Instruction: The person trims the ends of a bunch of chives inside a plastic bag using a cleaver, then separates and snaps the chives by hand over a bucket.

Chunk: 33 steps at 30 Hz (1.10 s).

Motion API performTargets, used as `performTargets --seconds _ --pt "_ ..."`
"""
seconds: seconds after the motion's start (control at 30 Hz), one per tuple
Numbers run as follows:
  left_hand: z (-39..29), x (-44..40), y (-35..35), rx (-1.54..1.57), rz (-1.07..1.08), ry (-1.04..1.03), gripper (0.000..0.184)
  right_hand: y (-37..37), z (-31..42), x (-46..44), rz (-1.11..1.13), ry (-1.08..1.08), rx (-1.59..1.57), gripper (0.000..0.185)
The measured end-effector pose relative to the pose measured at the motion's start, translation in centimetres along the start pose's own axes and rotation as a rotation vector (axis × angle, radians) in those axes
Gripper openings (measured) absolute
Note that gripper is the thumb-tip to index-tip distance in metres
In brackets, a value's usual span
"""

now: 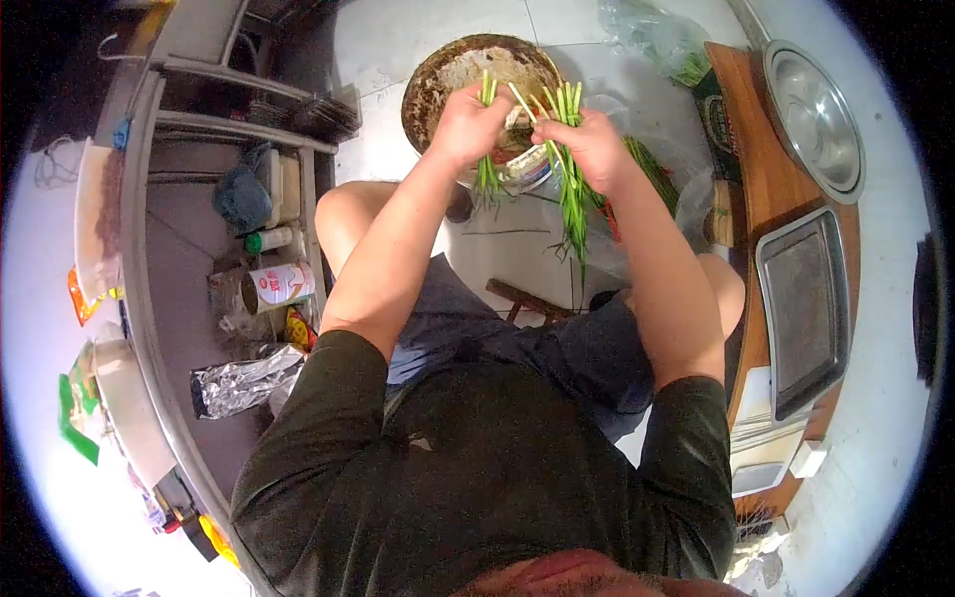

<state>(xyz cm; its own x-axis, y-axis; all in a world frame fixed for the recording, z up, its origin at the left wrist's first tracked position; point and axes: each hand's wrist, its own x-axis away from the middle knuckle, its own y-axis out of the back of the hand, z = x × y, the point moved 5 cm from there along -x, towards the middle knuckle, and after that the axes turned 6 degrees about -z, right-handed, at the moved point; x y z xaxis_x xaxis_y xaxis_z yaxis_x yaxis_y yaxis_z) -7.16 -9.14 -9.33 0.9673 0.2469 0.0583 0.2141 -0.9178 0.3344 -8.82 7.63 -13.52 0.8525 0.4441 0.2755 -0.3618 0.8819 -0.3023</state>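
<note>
My left hand [470, 127] is closed around a small bunch of chives [487, 177], their pale cut ends poking up above the fingers and green leaves hanging below. Close beside it, my right hand [587, 147] grips a larger bunch of chives [570, 204] with long leaves drooping downward. A few pale stalks lean across the gap between both hands. Just beyond and beneath them stands a round, brown-stained basin [430, 88], its inside partly hidden by my hands. More chives [652, 169] lie on plastic to the right of my right hand.
A clear plastic bag with greens [662, 40] lies on the tiled floor [567, 20]. At right, a wooden surface [766, 214] carries a metal bowl [816, 119] and a rectangular tray [806, 308]. Shelving at left holds a can [279, 287] and foil [244, 383].
</note>
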Motion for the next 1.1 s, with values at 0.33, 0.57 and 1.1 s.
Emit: performTargets --seconds 0.33,0.57,1.1 --pt "0.2 -0.1 0.4 0.202 0.053 0.156 0.013 -0.3 0.3 0.3 -0.025 0.008 -0.054 0.016" --pt "0.5 0.5 -0.8 0.195 0.092 0.129 0.007 -0.1 0.1 0.3 0.026 -0.024 -0.015 0.022" --pt "3.2 -2.6 2.8 -0.082 -0.216 0.211 0.021 0.1 -0.5 -0.1 0.018 -0.076 -0.058 0.025"
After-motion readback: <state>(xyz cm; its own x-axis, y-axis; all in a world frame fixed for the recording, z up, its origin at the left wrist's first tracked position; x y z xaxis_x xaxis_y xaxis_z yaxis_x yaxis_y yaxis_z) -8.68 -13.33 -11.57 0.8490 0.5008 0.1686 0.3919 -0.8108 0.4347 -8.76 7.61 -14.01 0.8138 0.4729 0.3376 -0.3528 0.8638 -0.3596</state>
